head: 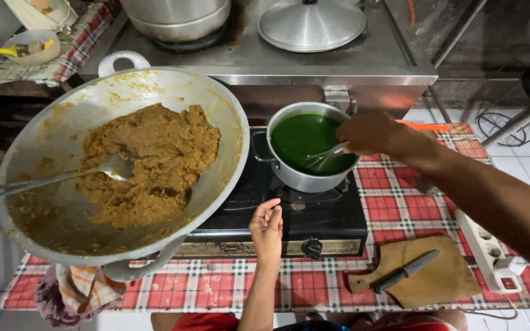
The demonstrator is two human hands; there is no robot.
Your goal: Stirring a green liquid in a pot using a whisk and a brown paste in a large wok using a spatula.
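Note:
A small metal pot of dark green liquid stands on the right burner of a black tabletop stove. My right hand reaches over the pot's right rim and grips a wire whisk whose end is in the green liquid. My left hand hovers over the stove's front edge, between the two burners, with fingers loosely curled and nothing in it. A big metal wok on the left burner holds a brown crumbly mash with a metal spoon lying in it.
A wooden cutting board with a knife lies on the red checked cloth at right, next to a white power strip. A steel counter behind carries a round lid and a large pot. A rag hangs at front left.

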